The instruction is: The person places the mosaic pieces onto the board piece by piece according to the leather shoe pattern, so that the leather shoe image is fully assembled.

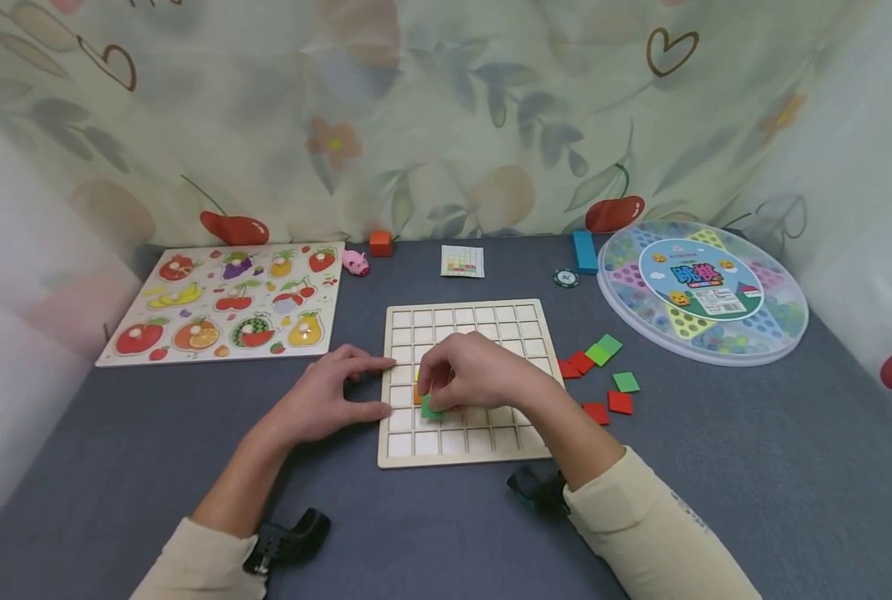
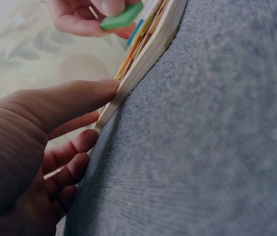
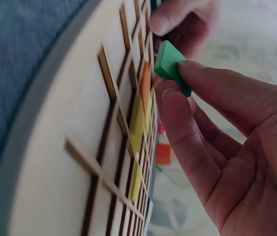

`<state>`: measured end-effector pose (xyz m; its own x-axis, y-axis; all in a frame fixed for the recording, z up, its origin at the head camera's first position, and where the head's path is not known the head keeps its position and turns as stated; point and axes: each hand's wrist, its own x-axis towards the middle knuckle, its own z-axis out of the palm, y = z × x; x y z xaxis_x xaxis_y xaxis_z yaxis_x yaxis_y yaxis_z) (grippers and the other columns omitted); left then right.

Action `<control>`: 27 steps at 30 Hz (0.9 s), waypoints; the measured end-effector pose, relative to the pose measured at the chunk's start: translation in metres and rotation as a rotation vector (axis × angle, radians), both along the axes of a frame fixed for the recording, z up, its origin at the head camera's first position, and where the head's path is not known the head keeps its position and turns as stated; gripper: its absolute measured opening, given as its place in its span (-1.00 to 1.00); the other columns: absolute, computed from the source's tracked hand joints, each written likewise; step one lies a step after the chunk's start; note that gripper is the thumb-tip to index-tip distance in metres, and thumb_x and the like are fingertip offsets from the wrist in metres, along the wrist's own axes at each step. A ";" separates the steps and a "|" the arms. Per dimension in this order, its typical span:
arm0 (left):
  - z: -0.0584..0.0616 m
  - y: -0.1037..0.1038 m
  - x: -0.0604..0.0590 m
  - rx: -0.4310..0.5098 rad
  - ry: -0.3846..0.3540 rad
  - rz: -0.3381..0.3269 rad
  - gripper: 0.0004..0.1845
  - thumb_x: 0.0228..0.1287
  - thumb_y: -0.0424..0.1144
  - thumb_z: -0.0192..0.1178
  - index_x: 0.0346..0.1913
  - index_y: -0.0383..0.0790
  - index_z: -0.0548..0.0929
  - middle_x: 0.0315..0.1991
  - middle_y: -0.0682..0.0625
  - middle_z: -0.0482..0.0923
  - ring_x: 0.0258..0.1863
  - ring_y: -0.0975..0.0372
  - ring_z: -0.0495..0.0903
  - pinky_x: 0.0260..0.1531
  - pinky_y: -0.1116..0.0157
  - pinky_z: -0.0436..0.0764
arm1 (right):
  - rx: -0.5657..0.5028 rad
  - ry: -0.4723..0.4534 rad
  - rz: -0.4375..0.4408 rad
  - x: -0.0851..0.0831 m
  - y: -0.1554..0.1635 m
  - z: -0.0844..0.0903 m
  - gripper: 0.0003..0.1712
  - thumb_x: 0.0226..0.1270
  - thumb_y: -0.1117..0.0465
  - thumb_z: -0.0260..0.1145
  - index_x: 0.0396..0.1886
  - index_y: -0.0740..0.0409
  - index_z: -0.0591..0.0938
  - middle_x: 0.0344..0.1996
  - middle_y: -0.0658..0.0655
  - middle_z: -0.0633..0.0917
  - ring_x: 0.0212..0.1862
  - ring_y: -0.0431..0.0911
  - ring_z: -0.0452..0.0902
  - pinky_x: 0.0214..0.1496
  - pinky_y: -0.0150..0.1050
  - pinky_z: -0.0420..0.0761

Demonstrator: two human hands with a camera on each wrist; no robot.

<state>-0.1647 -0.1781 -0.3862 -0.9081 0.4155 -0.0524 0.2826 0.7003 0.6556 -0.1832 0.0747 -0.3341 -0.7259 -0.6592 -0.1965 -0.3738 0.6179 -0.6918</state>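
A square wooden grid board (image 1: 461,459) lies on the dark grey cloth. At its left edge, my left hand (image 1: 314,402) touches the rim with thumb and index finger apart and fairly straight. Over the board's left-middle cells, my right hand (image 1: 483,371) pinches a green square tile (image 3: 170,64) between thumb and fingertips. That tile is tilted in the right wrist view. Beside it, an orange tile (image 3: 144,83) and yellow tiles (image 3: 137,123) sit in grid cells, partly hidden by the right hand in the head view. Loose red tiles (image 1: 620,402) and green tiles (image 1: 626,382) lie right of the board.
A fruit puzzle board (image 1: 326,304) lies back left. Along the back are a pink pig (image 1: 355,262), an orange block (image 1: 381,243), a pattern card (image 1: 462,261), a poker chip (image 1: 566,277) and a blue block (image 1: 584,252). A round game box (image 1: 701,283) lies back right.
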 end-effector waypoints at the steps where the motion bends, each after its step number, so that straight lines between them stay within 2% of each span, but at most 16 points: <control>1: 0.000 0.000 0.000 0.002 0.002 -0.002 -0.36 0.24 0.04 0.47 0.37 0.00 0.62 0.11 -0.08 0.51 0.03 0.08 0.44 -0.05 0.13 0.43 | 0.010 0.004 0.006 0.000 -0.002 -0.001 -0.87 0.25 0.36 0.46 -0.34 0.02 0.78 -0.48 -0.04 0.66 -0.38 -0.17 0.53 -0.26 -0.29 0.53; 6: 0.001 0.002 -0.001 0.002 0.001 -0.005 -0.36 0.23 0.04 0.48 0.36 -0.01 0.62 0.11 -0.08 0.51 0.05 0.07 0.46 -0.01 0.11 0.44 | 0.073 0.021 0.016 0.003 -0.011 -0.004 -0.86 0.25 0.38 0.45 -0.35 0.03 0.79 -0.50 -0.05 0.65 -0.37 -0.17 0.51 -0.26 -0.30 0.50; 16: 0.000 -0.001 0.001 0.005 -0.005 0.007 -0.36 0.24 0.04 0.48 0.38 0.01 0.61 0.11 -0.08 0.51 0.05 0.07 0.44 -0.02 0.11 0.44 | 0.202 0.149 0.025 0.013 -0.025 -0.003 -0.85 0.23 0.39 0.44 -0.36 0.05 0.83 -0.46 -0.07 0.74 -0.32 -0.15 0.57 -0.17 -0.22 0.58; 21: -0.001 -0.001 0.000 -0.002 0.010 0.003 -0.36 0.23 0.04 0.48 0.37 0.00 0.62 0.11 -0.09 0.52 0.05 0.07 0.46 -0.01 0.10 0.45 | 0.177 0.205 0.042 0.016 -0.025 -0.005 -0.85 0.24 0.39 0.44 -0.36 0.05 0.84 -0.44 -0.05 0.75 -0.33 -0.15 0.57 -0.19 -0.23 0.58; 27: -0.001 0.000 0.000 -0.011 0.007 0.002 -0.36 0.23 0.05 0.47 0.37 0.00 0.62 0.12 -0.09 0.52 0.05 0.07 0.46 -0.01 0.10 0.45 | 0.148 0.204 0.056 0.016 -0.020 -0.007 -0.85 0.25 0.36 0.46 -0.33 0.02 0.85 -0.37 -0.04 0.78 -0.26 -0.16 0.60 -0.11 -0.22 0.60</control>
<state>-0.1651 -0.1779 -0.3870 -0.9091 0.4135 -0.0503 0.2861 0.7078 0.6459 -0.1672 0.0547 -0.3411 -0.7238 -0.6742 -0.1469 -0.5327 0.6813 -0.5021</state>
